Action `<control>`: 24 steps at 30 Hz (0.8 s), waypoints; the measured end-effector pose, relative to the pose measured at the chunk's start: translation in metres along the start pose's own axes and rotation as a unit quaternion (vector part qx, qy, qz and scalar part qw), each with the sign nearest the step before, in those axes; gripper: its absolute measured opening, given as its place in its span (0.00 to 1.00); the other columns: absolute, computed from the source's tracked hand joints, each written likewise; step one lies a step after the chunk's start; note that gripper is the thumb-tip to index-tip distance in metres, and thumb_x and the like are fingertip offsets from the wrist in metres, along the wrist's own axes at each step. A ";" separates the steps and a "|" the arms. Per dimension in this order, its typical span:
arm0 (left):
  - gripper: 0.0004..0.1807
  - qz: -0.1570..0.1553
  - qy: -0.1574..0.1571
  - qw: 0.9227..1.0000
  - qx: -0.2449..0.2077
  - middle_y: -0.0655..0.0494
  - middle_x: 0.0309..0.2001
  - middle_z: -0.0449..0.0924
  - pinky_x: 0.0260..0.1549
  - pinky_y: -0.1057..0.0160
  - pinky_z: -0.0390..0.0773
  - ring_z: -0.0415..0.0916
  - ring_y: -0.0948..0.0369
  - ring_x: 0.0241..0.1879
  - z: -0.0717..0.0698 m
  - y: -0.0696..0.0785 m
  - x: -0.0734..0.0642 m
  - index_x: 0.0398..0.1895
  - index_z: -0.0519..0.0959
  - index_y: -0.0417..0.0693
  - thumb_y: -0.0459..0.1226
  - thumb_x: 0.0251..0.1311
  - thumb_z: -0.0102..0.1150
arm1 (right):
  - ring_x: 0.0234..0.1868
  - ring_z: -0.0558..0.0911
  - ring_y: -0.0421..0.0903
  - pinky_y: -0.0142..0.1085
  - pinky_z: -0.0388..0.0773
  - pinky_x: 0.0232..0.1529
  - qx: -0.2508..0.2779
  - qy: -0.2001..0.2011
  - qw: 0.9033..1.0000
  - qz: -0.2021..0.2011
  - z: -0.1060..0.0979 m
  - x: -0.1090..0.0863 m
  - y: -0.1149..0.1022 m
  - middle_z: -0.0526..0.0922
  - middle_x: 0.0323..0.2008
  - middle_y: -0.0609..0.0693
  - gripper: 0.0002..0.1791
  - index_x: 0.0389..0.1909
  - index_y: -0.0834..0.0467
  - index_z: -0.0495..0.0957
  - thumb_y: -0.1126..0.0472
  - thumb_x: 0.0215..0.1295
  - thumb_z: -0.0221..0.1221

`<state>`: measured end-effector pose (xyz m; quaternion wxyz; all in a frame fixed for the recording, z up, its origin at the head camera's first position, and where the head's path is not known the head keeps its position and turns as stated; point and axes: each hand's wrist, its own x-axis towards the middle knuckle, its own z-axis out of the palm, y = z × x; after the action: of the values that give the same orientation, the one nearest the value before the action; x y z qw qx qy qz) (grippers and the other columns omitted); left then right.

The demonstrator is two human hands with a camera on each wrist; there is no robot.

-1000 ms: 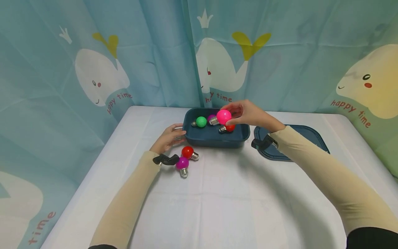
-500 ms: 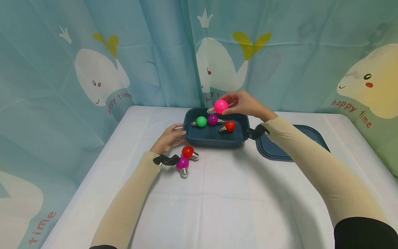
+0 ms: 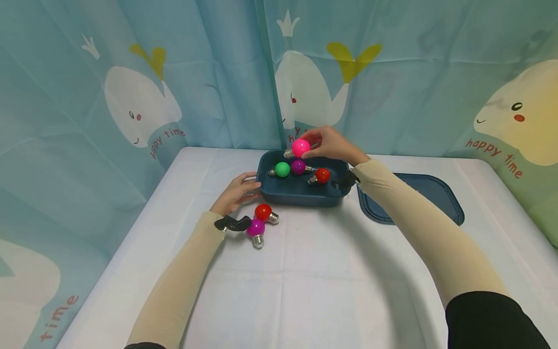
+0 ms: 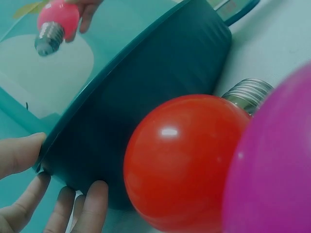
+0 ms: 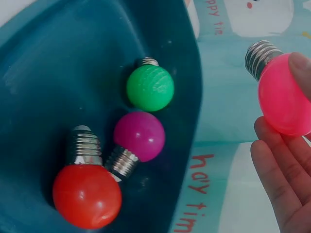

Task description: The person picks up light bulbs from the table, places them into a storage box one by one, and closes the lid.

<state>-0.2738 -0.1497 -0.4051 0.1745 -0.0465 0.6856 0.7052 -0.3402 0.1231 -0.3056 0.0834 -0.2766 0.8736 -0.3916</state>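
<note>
My right hand point(image 3: 329, 145) pinches a bright pink light bulb point(image 3: 301, 148) by its round globe, above the back of a dark blue box point(image 3: 301, 199). Its silver screw base points left in the head view. Inside the box lie a green textured bulb point(image 5: 150, 88), a purple bulb point(image 5: 140, 136) and a red bulb point(image 5: 87, 198). My left hand point(image 3: 235, 195) rests against the box's left end, thumb at the rim and fingertips on the outer wall. Just right of that hand, on the table, lie another red bulb point(image 4: 187, 162) and another purple bulb point(image 4: 277, 160).
A dark blue lid point(image 3: 429, 194) lies flat on the white table point(image 3: 305, 291), right of the box and partly behind the right sleeve. A blue curtain point(image 3: 226, 72) with whale prints hangs behind the table and along the left side.
My right hand has lifted the pink bulb and moved it left, uncovering the purple bulb in the box. The left hand and the box have stayed in place.
</note>
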 end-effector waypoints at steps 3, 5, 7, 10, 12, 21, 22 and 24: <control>0.30 -0.001 0.001 1.000 -0.001 0.40 0.67 0.61 0.64 0.50 0.67 0.66 0.48 0.61 0.000 0.000 0.000 0.69 0.55 0.43 0.31 0.65 0.50 | 0.48 0.82 0.54 0.43 0.81 0.51 -0.006 -0.003 1.000 0.004 0.005 0.004 0.006 0.81 0.49 0.60 0.25 0.52 0.62 0.77 0.62 0.52 0.68; 0.30 0.000 0.000 1.000 0.001 0.40 0.67 0.61 0.64 0.50 0.67 0.66 0.48 0.61 0.000 0.000 0.001 0.69 0.55 0.43 0.31 0.65 0.50 | 0.48 0.82 0.53 0.43 0.81 0.51 -0.010 -0.005 1.000 0.003 0.008 0.007 0.010 0.82 0.49 0.60 0.24 0.52 0.62 0.77 0.62 0.52 0.68; 0.30 0.002 -0.001 1.000 0.006 0.40 0.67 0.61 0.64 0.50 0.67 0.66 0.48 0.61 0.000 -0.001 0.001 0.70 0.55 0.43 0.31 0.65 0.49 | 0.47 0.82 0.53 0.43 0.81 0.51 -0.014 -0.005 1.000 0.001 0.010 0.010 0.014 0.82 0.48 0.59 0.24 0.52 0.62 0.77 0.63 0.52 0.68; 0.30 0.004 -0.003 1.000 0.007 0.40 0.67 0.61 0.64 0.50 0.67 0.67 0.50 0.59 -0.001 -0.001 0.002 0.70 0.55 0.43 0.31 0.65 0.49 | 0.47 0.82 0.52 0.43 0.80 0.51 -0.022 -0.008 1.000 -0.001 0.014 0.013 0.020 0.82 0.48 0.59 0.24 0.52 0.62 0.77 0.63 0.53 0.67; 0.30 0.006 -0.006 1.000 0.007 0.39 0.68 0.60 0.64 0.50 0.67 0.68 0.51 0.58 -0.002 -0.002 0.002 0.70 0.55 0.42 0.31 0.65 0.49 | 0.46 0.82 0.52 0.43 0.80 0.51 -0.026 -0.011 1.000 0.000 0.017 0.015 0.023 0.82 0.47 0.59 0.24 0.52 0.62 0.77 0.63 0.52 0.68; 0.30 0.006 -0.007 1.000 0.004 0.39 0.67 0.60 0.64 0.50 0.66 0.70 0.54 0.54 -0.002 -0.001 0.003 0.70 0.55 0.42 0.30 0.65 0.49 | 0.48 0.81 0.53 0.44 0.79 0.53 -0.023 -0.044 0.999 0.011 0.030 0.027 0.029 0.82 0.49 0.61 0.24 0.52 0.64 0.77 0.62 0.53 0.68; 0.30 0.005 -0.007 1.000 0.004 0.39 0.68 0.60 0.65 0.50 0.66 0.70 0.54 0.55 -0.002 -0.001 0.003 0.70 0.55 0.42 0.30 0.65 0.49 | 0.48 0.81 0.53 0.44 0.79 0.53 -0.025 -0.045 0.999 0.013 0.031 0.029 0.028 0.82 0.49 0.61 0.24 0.52 0.64 0.77 0.62 0.53 0.68; 0.30 0.004 -0.006 1.000 0.005 0.39 0.68 0.60 0.65 0.50 0.66 0.69 0.54 0.55 -0.001 -0.001 0.003 0.70 0.55 0.42 0.30 0.66 0.49 | 0.48 0.81 0.53 0.43 0.79 0.53 -0.027 -0.048 0.998 0.016 0.034 0.031 0.028 0.81 0.49 0.60 0.24 0.52 0.63 0.77 0.61 0.53 0.68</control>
<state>-0.2764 -0.1506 -0.4067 0.1758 -0.0384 0.6883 0.7028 -0.3652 0.0997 -0.3470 0.1241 -0.2835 0.8831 -0.3527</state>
